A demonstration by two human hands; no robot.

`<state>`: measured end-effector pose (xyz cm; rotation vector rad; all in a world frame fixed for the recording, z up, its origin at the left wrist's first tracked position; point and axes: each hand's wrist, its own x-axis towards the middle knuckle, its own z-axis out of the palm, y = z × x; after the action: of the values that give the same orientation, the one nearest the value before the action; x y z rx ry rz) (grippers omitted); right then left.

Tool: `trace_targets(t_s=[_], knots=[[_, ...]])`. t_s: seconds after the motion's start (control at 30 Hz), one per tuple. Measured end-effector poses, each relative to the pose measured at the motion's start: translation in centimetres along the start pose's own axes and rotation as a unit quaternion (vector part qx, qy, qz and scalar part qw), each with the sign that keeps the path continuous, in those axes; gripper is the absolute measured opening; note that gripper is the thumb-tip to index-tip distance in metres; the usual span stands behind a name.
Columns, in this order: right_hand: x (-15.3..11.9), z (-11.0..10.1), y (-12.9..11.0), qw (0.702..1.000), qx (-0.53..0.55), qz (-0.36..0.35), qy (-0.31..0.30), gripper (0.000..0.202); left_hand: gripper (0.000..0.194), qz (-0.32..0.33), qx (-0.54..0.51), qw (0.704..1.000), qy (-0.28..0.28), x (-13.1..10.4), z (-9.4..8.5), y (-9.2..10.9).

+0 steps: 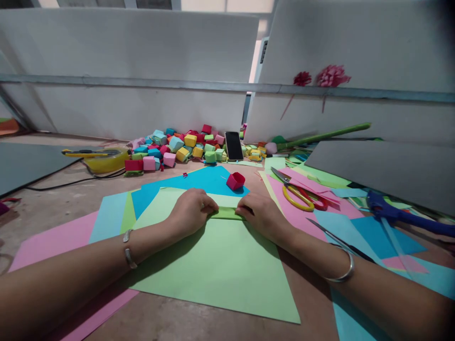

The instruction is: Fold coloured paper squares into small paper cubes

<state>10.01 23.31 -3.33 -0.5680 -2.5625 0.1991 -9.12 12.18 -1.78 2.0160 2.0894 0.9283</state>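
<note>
A small folded strip of green paper (226,213) lies on a large light green sheet (220,265) on the table. My left hand (192,211) pinches the strip's left end, and my right hand (261,215) presses its right end. Both wrists wear silver bangles. A small red paper box (235,181) sits on a blue sheet (209,182) just beyond the strip.
A pile of several coloured paper boxes (177,147) and a black phone (233,145) stand against the white wall. Yellow-and-red scissors (298,192) lie right of my hands, a second pair of scissors (334,239) near my right wrist. Pink, blue and green sheets surround the work. A yellow cutter (90,153) is at left.
</note>
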Motion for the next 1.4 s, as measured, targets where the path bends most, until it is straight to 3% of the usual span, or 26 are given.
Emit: trace_targets(t_s=[0.17, 0.3, 0.4, 0.5, 0.6, 0.67, 0.83, 1.07, 1.4], knots=[[0.0, -0.1, -0.4, 1.000, -0.017, 0.006, 0.003, 0.009, 0.015, 0.067, 0.050, 0.997, -0.002, 0.1, 0.0, -0.2], [0.3, -0.4, -0.6, 0.999, -0.042, -0.005, -0.010, 0.014, 0.030, 0.161, 0.078, 0.982, -0.056, 0.0, -0.3, 0.1], [0.3, -0.8, -1.2, 0.997, -0.069, -0.019, -0.010, 0.017, 0.029, 0.208, 0.118, 0.966, -0.093, -0.2, -0.5, 0.5], [-0.2, -1.0, -2.3, 0.983, -0.150, -0.107, 0.007, 0.021, 0.027, 0.219, 0.173, 0.955, -0.104, -0.4, -0.6, 1.0], [-0.8, -0.8, -3.3, 0.946, -0.238, -0.216, 0.031, 0.024, 0.034, 0.219, 0.221, 0.944, -0.110, -0.7, -0.7, 1.6], [-1.1, -0.6, -3.8, 0.936, -0.257, -0.238, 0.033, 0.024, 0.030, 0.227, 0.242, 0.936, -0.119, -0.8, -0.8, 1.9], [-1.6, -0.8, -4.3, 0.941, -0.293, -0.169, -0.026, 0.020, 0.026, 0.236, 0.272, 0.924, -0.129, -1.1, -0.9, 2.3], [-2.8, -1.3, -4.6, 0.892, -0.404, -0.150, -0.135, 0.023, 0.027, 0.234, 0.288, 0.922, -0.114, -1.2, -0.5, 1.9], [-2.3, -2.0, -5.3, 0.891, -0.395, -0.129, -0.183, 0.026, 0.022, 0.217, 0.293, 0.924, -0.113, -1.9, -0.5, 2.7]])
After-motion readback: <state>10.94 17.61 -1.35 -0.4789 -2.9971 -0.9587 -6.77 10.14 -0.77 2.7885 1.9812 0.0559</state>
